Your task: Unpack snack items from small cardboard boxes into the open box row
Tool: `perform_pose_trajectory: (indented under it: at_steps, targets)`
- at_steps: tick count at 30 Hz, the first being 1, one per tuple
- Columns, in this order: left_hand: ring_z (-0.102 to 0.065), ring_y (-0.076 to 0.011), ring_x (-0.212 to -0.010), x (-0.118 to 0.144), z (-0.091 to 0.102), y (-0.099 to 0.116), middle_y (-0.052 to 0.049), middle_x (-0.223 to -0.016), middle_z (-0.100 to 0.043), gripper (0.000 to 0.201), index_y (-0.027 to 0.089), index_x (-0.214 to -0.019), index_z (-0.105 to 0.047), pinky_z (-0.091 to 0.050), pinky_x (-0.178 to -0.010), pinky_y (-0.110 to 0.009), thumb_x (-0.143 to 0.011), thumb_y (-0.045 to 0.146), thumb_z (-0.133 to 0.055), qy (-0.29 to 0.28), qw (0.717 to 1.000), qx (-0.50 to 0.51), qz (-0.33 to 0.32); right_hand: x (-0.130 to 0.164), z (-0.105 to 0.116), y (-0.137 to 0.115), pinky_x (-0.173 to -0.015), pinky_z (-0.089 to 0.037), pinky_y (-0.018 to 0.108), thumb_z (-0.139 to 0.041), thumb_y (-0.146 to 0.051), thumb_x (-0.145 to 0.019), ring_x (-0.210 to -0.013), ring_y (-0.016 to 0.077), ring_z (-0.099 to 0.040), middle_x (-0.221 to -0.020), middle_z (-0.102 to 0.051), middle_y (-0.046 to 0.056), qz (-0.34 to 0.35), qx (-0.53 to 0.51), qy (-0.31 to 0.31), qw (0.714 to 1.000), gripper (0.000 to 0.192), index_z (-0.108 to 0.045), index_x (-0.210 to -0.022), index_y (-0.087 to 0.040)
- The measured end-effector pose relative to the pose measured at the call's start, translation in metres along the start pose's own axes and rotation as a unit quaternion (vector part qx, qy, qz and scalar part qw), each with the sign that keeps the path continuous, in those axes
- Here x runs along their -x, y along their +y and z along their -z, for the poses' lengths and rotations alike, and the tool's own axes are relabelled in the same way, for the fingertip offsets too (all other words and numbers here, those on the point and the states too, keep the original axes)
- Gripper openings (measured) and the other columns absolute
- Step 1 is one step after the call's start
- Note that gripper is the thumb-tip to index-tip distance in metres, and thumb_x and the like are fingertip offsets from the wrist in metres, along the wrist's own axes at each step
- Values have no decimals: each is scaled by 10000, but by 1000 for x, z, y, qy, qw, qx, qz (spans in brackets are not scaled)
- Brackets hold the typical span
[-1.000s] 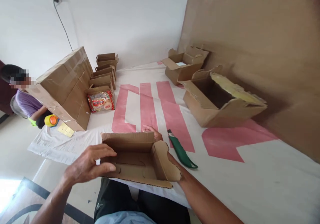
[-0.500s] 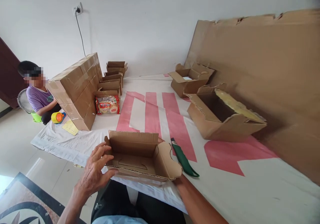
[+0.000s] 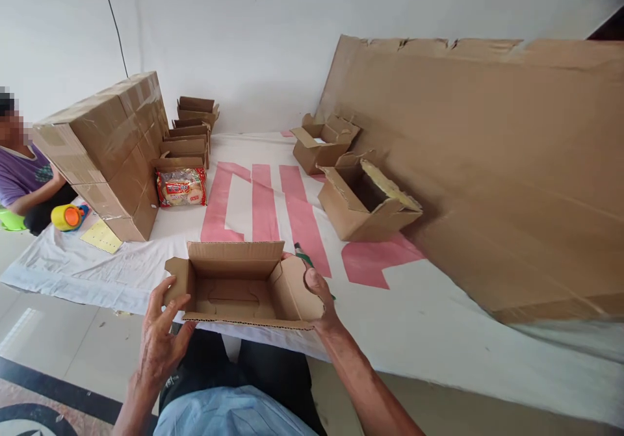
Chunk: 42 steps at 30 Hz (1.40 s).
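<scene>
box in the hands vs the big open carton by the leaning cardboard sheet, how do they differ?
The small brown cardboard box sits between the left hand and right hand; the larger open brown carton lies apart, untouched. The small box is shallower with rounded side flaps; the carton is deeper, with ragged flaps. The small box shows a bare brown inside; the carton has a yellowish inner flap. Both are open-topped corrugated cardboard on the white and pink sheet.

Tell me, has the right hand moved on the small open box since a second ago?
Yes. The right hand has come from behind the small open box to its right end flap, nearer the person.
</scene>
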<state>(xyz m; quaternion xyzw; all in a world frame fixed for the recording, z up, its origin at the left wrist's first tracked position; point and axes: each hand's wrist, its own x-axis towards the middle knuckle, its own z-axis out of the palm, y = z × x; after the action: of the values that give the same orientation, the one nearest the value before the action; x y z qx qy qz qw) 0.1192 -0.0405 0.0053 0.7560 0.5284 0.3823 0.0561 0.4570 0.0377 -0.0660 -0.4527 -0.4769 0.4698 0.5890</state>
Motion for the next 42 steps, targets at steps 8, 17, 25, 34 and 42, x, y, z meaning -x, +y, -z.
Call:
perform_pose_trajectory:
  at_steps: [8,17,25,34,42]
  targets:
    - [-467,-408,-1543,15,6,-12,-75,-1605,-555,276,381,-1191,-807,-491,-1197,-708,-946,271,-745,2,999,37,24,43,-19,-39,-1123,-588,516,-603,-877,-899,-1407,403,-645,-1491,-700,151,47,37,-25,998,838,-668,-1473,-270]
    - [-571,-411,-1479,0,31,-98,-105,-1547,-643,313,279,-905,-874,-608,-1106,-550,-879,587,-827,-7,960,230,158,26,-50,-64,-1249,-469,513,-620,-576,-1061,-1446,310,-608,-1481,-693,109,119,41,-67,990,457,-721,-1404,-292]
    - [-541,-414,-1514,4,32,-97,-80,-1594,-613,330,258,-909,-866,-585,-1154,-540,-864,585,-849,4,953,247,174,39,-57,-55,-1284,-417,546,-734,-564,-995,-1526,332,-524,-1643,-550,131,169,88,-123,974,658,-567,-1583,-320]
    - [-650,-337,-1361,-48,22,-7,-103,-1465,-705,458,316,-1362,-767,-605,-1080,-474,-930,451,-835,-12,985,155,79,21,-16,-2,-1171,-519,542,-917,-491,-758,-1394,361,-629,-1535,-671,115,-46,-34,-134,989,889,-569,-1546,-271]
    - [-770,-255,-1131,-78,3,14,-118,-1542,-629,453,329,-1488,-645,-621,-895,-363,-1062,481,-646,-4,943,315,106,20,15,38,-968,-642,493,-944,-582,-585,-1130,384,-777,-1162,-852,87,-189,-198,5,962,668,-781,-1152,-269]
